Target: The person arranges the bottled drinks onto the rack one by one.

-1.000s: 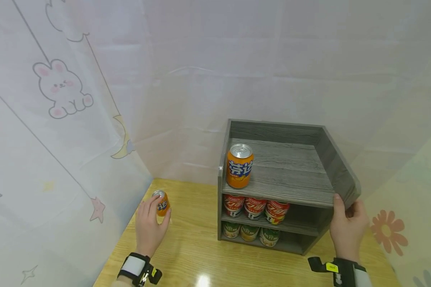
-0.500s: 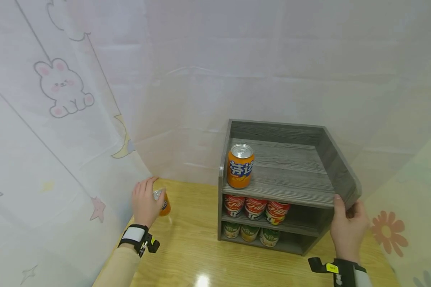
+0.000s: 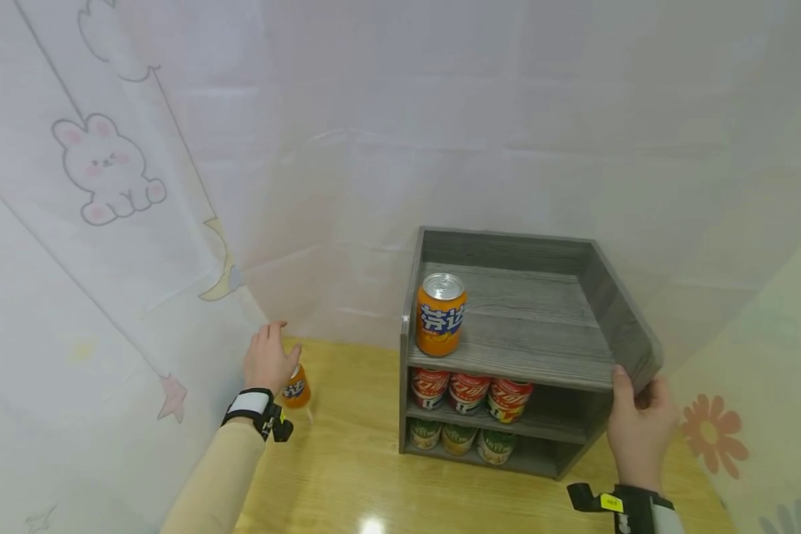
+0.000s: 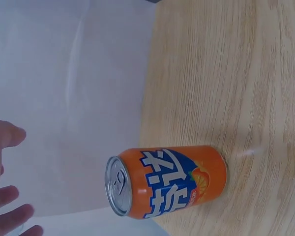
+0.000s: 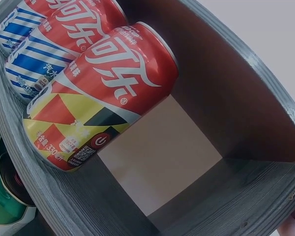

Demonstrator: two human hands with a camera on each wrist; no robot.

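On the table at the left stands an upright orange soda can (image 3: 297, 391), partly covered by my left hand (image 3: 270, 361) in the head view. The left wrist view shows this can (image 4: 167, 182) whole, with a gap between its top and my spread fingers (image 4: 14, 216). My right hand (image 3: 643, 423) grips the front right edge of a grey wooden shelf (image 3: 527, 319), thumb on the front and fingers behind the side panel. A second orange can (image 3: 440, 319) stands on the shelf's top board, at the left front.
Three red cola cans (image 3: 469, 391) stand side by side on the middle tier, left of a bare stretch. Below them, green cans (image 3: 458, 439) fill the left of the bottom tier. A pale printed sheet (image 3: 340, 185) hangs behind the wooden table (image 3: 347, 460).
My left hand has moved off the can's near side, back and up to its upper left. The can stays put. The right hand keeps its grip; the head view has shifted slightly.
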